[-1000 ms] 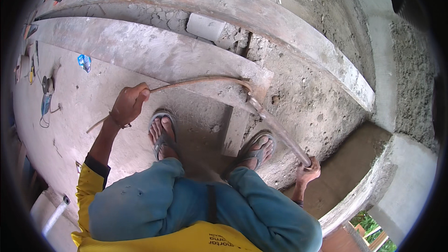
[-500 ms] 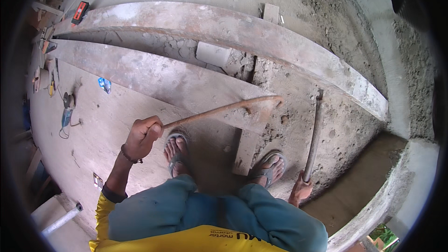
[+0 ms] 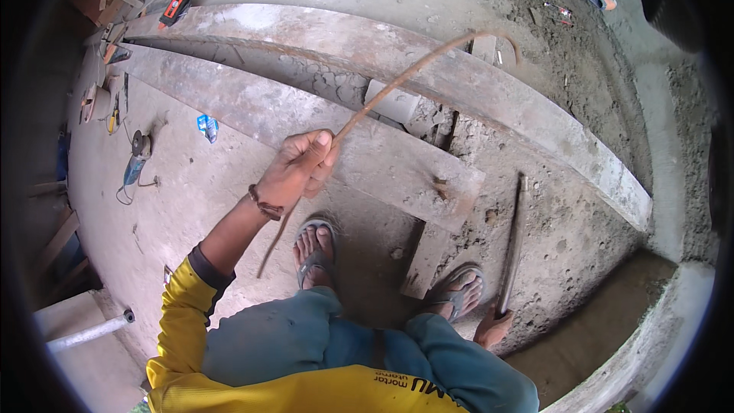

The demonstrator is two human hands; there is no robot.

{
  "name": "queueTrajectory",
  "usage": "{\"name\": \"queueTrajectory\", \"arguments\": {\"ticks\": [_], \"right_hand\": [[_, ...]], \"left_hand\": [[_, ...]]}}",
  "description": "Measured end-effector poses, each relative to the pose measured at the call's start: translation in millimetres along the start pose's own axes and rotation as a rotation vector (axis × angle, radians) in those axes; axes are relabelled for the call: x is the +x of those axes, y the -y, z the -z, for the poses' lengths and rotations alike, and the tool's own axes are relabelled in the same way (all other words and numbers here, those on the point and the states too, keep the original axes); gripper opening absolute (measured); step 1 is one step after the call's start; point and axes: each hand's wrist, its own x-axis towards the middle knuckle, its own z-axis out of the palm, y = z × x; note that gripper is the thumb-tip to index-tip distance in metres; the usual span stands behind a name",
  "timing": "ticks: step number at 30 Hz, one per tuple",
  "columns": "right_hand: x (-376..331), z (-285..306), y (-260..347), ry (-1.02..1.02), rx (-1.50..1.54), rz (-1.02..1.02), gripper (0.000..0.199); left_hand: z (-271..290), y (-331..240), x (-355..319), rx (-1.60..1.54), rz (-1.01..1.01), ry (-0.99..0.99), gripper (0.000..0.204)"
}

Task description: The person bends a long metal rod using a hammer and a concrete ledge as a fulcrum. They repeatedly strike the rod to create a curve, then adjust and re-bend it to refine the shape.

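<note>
My left hand point(image 3: 302, 164) is closed around a thin rusty steel rod point(image 3: 405, 76). The rod's long bent end reaches over both boards and curves over like a hook; its short tail hangs below my fist toward my left foot. Low on the right, my right hand point(image 3: 493, 329) grips the lower end of a straight metal pipe point(image 3: 516, 252), which points away from me over the rough ground. From the end of the near board point(image 3: 306, 115) a short rusty stub point(image 3: 440, 187) sticks out, apart from both hands.
Beyond the near board lies a longer far board point(image 3: 329, 34), with a red and black tool point(image 3: 176, 8) at its left end. On the left floor are an angle grinder point(image 3: 138, 157) and a blue packet point(image 3: 207, 128). A dark trench-like strip point(image 3: 596, 321) runs at right.
My left hand has moved up and right with the rod, whose hooked end swung from the near board out past the far board. My right hand still grips the pipe.
</note>
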Motion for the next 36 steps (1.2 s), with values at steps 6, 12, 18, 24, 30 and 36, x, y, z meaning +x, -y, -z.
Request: {"name": "queueTrajectory", "arguments": {"ticks": [6, 12, 18, 24, 30, 36], "right_hand": [[20, 24, 14, 0.049, 0.063, 0.36, 0.046], [82, 142, 145, 0.078, 0.814, 0.464, 0.047], [95, 224, 248, 0.332, 0.78, 0.982, 0.038], [93, 188, 248, 0.518, 0.898, 0.796, 0.029], [95, 173, 219, 0.662, 0.982, 0.645, 0.028], [86, 164, 225, 0.602, 0.929, 0.728, 0.037]], "left_hand": [[5, -20, 22, 0.692, -0.242, 0.141, 0.051], [-21, -49, 53, 0.84, -0.197, 0.432, 0.054], [-59, -51, 77, 0.85, -0.041, 0.585, 0.055], [-61, -32, 83, 0.857, -0.133, 0.536, 0.048], [-37, -20, 58, 1.08, -0.358, 0.303, 0.029], [-30, -2, 46, 1.04, -0.359, 0.299, 0.021]]}}
